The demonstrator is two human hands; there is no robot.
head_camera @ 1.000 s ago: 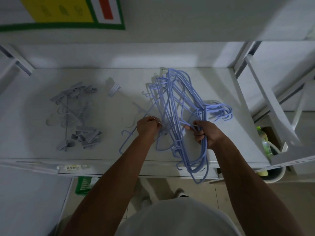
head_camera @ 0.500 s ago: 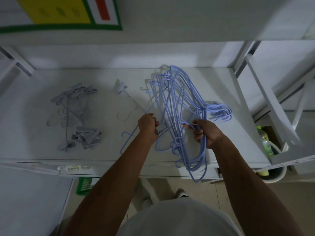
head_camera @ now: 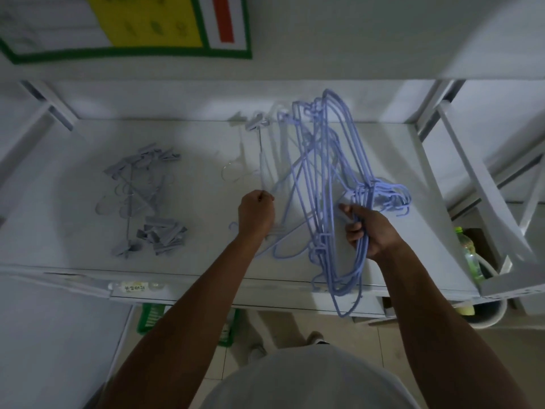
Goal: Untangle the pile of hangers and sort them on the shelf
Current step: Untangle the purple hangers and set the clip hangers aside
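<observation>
Swung back toward the wall: clip hanger (head_camera: 256,123), pinched low on its rod by left hand (head_camera: 256,215). Gripped in right hand (head_camera: 368,228): blue hangers (head_camera: 364,191), resting on white shelf (head_camera: 73,178), overhanging front edge. At left, grey pile (head_camera: 144,202). Above, poster (head_camera: 147,22); below, tile floor (head_camera: 295,326); at right, bottle (head_camera: 469,255).
</observation>
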